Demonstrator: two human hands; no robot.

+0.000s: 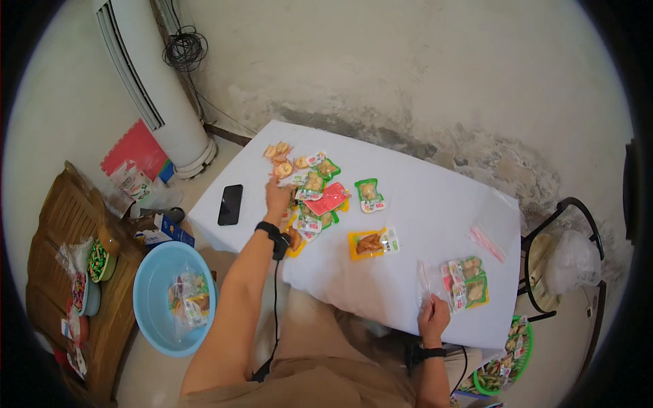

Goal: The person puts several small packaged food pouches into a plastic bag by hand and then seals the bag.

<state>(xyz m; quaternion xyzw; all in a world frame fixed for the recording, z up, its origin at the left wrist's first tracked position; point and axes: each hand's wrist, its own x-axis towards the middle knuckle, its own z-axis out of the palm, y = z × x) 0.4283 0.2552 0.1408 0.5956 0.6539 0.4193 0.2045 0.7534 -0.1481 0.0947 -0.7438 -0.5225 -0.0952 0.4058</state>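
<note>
- Nearest: my right grip (434, 318) pinches the edge of a clear bag (435, 280) on the white surface (425, 183); green-edged packets (474, 292) show through. Film looks thin, limp, slippery; best held by its rim.
- Farther: a yellow packet (371, 243), probably light, softly plump; corners suit a hold.
- Farthest: my left grip (276, 199) is at small orange-brown packets (282, 168); cannot tell whether fingers close. They look light, perhaps crushable; take sealed edges.

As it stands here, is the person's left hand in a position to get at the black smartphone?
Probably yes. The left hand is just right of the smartphone, with only bare white tablecloth between them; the piled food packets lie to the hand's right.
</note>
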